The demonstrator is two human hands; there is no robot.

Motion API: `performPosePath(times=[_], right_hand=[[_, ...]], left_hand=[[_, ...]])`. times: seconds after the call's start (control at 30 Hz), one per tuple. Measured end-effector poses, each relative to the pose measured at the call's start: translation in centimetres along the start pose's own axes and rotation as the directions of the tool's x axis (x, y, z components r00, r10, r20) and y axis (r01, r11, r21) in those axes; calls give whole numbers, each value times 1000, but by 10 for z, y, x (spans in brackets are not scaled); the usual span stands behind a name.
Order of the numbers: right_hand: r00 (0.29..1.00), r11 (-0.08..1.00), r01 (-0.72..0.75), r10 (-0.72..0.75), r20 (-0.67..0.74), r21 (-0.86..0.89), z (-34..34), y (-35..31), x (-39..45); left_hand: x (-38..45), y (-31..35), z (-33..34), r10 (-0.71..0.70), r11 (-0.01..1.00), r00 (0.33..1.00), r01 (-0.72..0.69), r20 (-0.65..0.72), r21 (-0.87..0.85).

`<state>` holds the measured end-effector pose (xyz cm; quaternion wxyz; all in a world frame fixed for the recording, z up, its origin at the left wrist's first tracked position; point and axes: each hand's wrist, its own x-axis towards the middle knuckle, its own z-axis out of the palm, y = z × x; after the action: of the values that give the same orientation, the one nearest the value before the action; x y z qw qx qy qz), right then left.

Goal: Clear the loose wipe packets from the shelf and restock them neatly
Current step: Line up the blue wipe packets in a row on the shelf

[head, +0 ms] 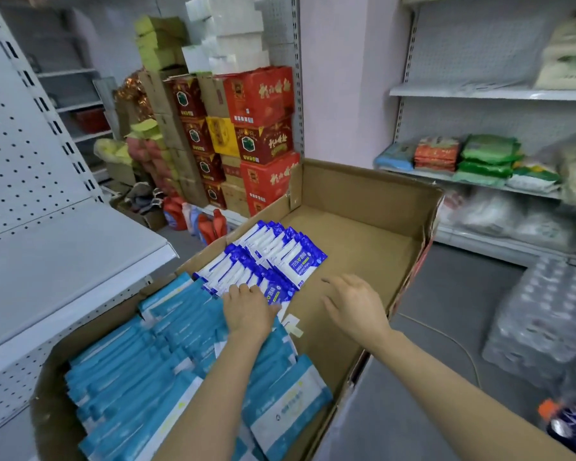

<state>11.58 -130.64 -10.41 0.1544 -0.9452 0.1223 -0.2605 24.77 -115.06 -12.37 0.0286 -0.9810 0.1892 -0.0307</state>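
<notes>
A big open cardboard box holds two kinds of wipe packets. Several dark blue and white packets stand in rows near its far left side. Several light blue packets fill the near left part. My left hand lies on the near end of the dark blue rows, its fingers resting on the packets. My right hand hovers above the bare cardboard floor of the box, fingers relaxed and holding nothing. The white shelf at the left is bare.
Stacked red and brown cartons stand behind the box. A shelving unit with bagged goods lines the right wall. Wrapped bottle packs sit on the grey floor at the right. Detergent bottles stand beyond the box.
</notes>
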Motion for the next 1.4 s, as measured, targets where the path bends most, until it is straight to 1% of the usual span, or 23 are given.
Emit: performPosePath(times=[0.1, 0.17, 0.27, 0.33, 0.43, 0.5, 0.53, 0.57, 0.6, 0.63, 0.73, 0.83, 0.87, 0.9, 0.93, 0.97, 1.0, 1.1, 1.17, 1.2, 1.27, 1.33, 1.4], right_hand=[[997, 1000, 8, -8, 83, 2, 7, 10, 14], [989, 1000, 22, -21, 147, -5, 13, 20, 28], [979, 999, 35, -34, 202, 0, 22, 34, 56], [965, 999, 36, -32, 259, -10, 32, 44, 76], [933, 1000, -19, 10, 359, 22, 50, 63, 103], [906, 996, -79, 54, 419, 43, 60, 74, 118], [889, 992, -119, 83, 450, 51, 66, 79, 124], [871, 987, -148, 102, 480, 57, 71, 85, 129], [855, 985, -161, 104, 508, 68, 79, 92, 136], [840, 985, -158, 101, 533, 62, 86, 98, 141], [813, 988, -156, 116, 571, 22, 105, 106, 153], [791, 985, -161, 169, 588, -65, 109, 104, 167], [781, 984, -171, 170, 601, -56, 110, 103, 172], [774, 979, -206, 163, 613, 0, 111, 103, 175], [770, 961, -258, 142, 622, 101, 113, 103, 179], [772, 926, -317, 125, 623, 207, 113, 104, 181], [777, 885, -363, 113, 620, 293, 113, 105, 183], [784, 800, -439, 120, 609, 408, 105, 109, 184], [784, 699, -495, 105, 611, 515, 99, 111, 184], [796, 662, -493, 82, 599, 565, 95, 110, 184], [834, 610, -440, 5, 552, 659, 87, 106, 182], [857, 511, -393, -99, 506, 765, 77, 97, 177], [872, 433, -347, -178, 456, 832, 71, 88, 171]], left_hand=[[11, 15, 12, -82, 995, 992, 75, 95, 72], [20, 23, 18, -121, 989, 985, 110, 121, 96], [29, 28, 21, -155, 984, 974, 138, 168, 108], [35, 27, 19, -183, 981, 969, 170, 164, 93], [44, 19, 15, -212, 975, 968, 202, 137, 89], [46, 14, 10, -231, 972, 962, 221, 147, 82], [47, 12, 7, -244, 970, 957, 241, 156, 40], [48, 10, 6, -267, 960, 949, 277, 168, -40], [50, 10, 4, -300, 931, 937, 328, 177, -158], [49, 10, 1, -329, 881, 928, 369, 177, -297], [45, 10, -4, -427, 650, 895, 401, 127, -645], [36, 14, -10, -554, 387, 824, 380, 118, -840], [34, 16, -10, -575, 301, 809, 350, 124, -887], [32, 18, -8, -587, 204, 798, 311, 139, -928], [28, 22, -9, -602, 94, 782, 272, 163, -958], [25, 26, -10, -610, 7, 771, 239, 185, -971], [21, 28, -10, -625, -47, 757, 207, 190, -977], [11, 32, -12, -675, -137, 714, 130, 188, -982], [2, 30, -15, -716, -155, 677, 88, 174, -984], [-3, 28, -18, -732, -150, 662, 76, 162, -986], [-12, 24, -22, -751, -121, 648, 53, 126, -991], [-22, 20, -27, -764, -83, 639, 34, 85, -996], [-31, 15, -32, -780, -58, 623, 10, 51, -998]])
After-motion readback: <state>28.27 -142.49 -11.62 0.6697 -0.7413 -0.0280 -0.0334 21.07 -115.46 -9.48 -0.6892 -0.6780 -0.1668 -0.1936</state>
